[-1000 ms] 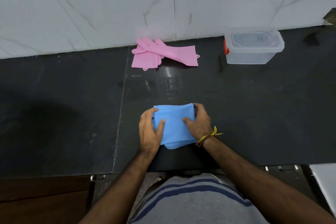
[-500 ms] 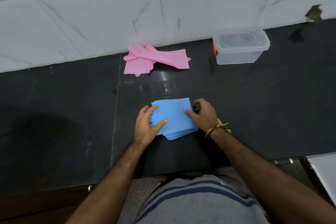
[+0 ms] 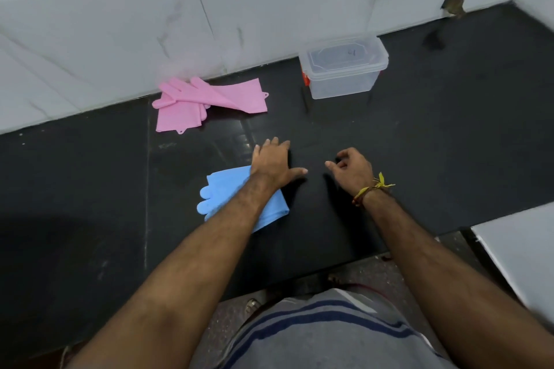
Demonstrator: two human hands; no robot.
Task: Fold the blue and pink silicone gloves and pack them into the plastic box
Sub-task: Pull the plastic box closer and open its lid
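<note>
Both hands have lifted off the folded blue silicone gloves [image 3: 230, 199] (left hand [image 3: 274, 163] flat and open, right hand [image 3: 352, 169] loosely curled, empty), so the pink silicone gloves [image 3: 209, 102] likely come next.

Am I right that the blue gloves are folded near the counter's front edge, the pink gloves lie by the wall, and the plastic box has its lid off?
Not quite: the plastic box has its clear lid on, as the head view shows. The rest holds: the blue gloves lie folded near the front edge, and the pink gloves lie by the wall.
</note>
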